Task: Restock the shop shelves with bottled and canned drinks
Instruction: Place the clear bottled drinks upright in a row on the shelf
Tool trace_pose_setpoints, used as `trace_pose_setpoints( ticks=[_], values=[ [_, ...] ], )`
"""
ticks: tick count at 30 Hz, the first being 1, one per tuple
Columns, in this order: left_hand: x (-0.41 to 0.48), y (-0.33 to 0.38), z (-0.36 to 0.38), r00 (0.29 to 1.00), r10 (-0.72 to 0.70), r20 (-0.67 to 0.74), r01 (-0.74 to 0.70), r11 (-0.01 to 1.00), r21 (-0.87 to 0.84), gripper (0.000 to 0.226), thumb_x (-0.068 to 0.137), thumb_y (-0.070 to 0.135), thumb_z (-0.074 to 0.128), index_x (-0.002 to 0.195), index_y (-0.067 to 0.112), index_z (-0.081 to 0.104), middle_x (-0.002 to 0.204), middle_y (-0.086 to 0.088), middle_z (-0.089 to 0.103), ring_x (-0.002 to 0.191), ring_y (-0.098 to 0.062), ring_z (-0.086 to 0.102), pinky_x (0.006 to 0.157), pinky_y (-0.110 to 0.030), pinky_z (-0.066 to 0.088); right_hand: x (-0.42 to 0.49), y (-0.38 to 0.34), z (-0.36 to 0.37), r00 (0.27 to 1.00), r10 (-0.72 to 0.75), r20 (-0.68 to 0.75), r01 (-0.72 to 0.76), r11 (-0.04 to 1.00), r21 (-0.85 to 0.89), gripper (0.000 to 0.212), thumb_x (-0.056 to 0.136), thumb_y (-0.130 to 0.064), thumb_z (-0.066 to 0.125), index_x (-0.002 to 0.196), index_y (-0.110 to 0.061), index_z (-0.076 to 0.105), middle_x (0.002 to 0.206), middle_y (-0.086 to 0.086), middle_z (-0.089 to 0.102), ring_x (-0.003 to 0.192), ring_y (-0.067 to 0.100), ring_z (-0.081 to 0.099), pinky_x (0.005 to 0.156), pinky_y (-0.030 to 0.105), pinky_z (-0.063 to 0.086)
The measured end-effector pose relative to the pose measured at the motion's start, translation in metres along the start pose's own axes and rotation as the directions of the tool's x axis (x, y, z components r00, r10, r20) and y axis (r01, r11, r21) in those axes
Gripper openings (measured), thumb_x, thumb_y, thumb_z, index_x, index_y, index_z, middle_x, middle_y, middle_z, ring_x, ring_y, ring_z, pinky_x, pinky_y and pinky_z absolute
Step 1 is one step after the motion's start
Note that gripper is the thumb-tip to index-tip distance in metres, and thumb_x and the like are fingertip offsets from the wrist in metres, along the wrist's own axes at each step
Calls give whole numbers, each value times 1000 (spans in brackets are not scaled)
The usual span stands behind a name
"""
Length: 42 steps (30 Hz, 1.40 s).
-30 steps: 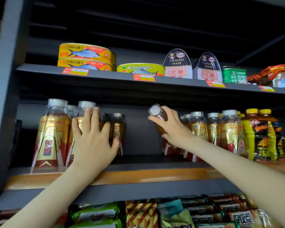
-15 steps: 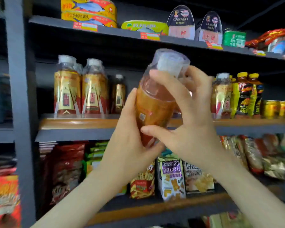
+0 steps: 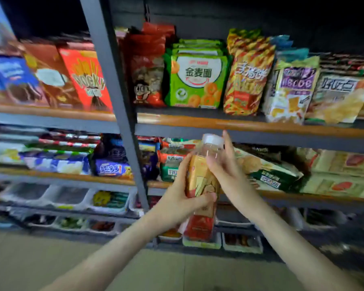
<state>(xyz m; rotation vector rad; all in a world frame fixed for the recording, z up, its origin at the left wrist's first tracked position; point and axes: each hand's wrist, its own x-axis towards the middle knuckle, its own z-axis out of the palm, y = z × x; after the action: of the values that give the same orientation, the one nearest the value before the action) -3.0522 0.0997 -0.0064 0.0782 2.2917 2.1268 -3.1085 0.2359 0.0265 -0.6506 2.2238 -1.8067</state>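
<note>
Gold-labelled bottle [image 3: 198, 177] held upright: left grip [image 3: 177, 204] clamped round its middle, right grip [image 3: 229, 173] closed on the neck under the white cap [image 3: 213, 140] — snack shelf [image 3: 261, 127] behind both.

Snack bags [image 3: 195, 80] stand upright along the orange-edged shelf [image 3: 261, 125].

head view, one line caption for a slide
A gold-labelled bottle gripped mid-body by the left hand, its neck held by the right hand below the white cap, before snack shelves.

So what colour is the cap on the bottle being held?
White: the cap of the bottle shows best in the head view.
</note>
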Motion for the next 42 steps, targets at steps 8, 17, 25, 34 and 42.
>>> trace_pose_setpoints(
  ticks=[8, 17, 25, 34, 42],
  values=[
    [-22, -49, -10, 895, -412, -173, 383, 907, -176, 95, 68, 33, 81, 142, 42, 21, 108, 5, 68, 95, -12, 68, 89, -39, 55, 3, 50, 23, 882, 286, 374, -178, 938, -298, 51, 101, -41, 38, 138, -66, 14, 160, -7, 15, 140, 13, 30, 109, 36, 36],
    [-48, -66, -31, 813, -527, -246, 476, 846, -240, 51, 88, 27, 64, 134, 33, 44, 95, 5, 67, 72, -3, 69, 66, -18, 54, -1, 77, 66, 842, 395, 366, -485, 853, 195, 74, 80, -34, 72, 135, -60, 29, 114, -10, 64, 97, 13, 69, 83, 37, 57],
    [-62, -78, -55, 773, -629, 85, 525, 559, -642, 82, 57, 43, 88, 124, 6, 59, 117, -14, 68, 101, -27, 68, 80, -38, 57, -9, 90, 85, 788, 385, 481, -614, 553, 564, 47, 93, -29, 55, 138, -33, 45, 128, 11, 63, 115, 29, 63, 95, 45, 51],
    [-64, -81, -65, 774, -619, 132, 607, 667, -433, 106, 26, 65, 89, 115, 13, 62, 107, -7, 73, 99, -23, 70, 85, -34, 57, -7, 105, 88, 726, 465, 506, -666, 659, 350, 60, 88, -45, 60, 140, -22, 39, 125, 7, 65, 114, 23, 63, 91, 41, 53],
    [-63, -83, -61, 780, -587, -216, 601, 799, -1, 69, 64, 54, 81, 120, 24, 54, 105, 0, 71, 90, -17, 71, 86, -39, 58, -2, 95, 95, 675, 599, 431, -680, 731, 48, 55, 84, -46, 67, 129, -20, 48, 112, 6, 68, 92, 20, 71, 67, 40, 60]
  ],
)
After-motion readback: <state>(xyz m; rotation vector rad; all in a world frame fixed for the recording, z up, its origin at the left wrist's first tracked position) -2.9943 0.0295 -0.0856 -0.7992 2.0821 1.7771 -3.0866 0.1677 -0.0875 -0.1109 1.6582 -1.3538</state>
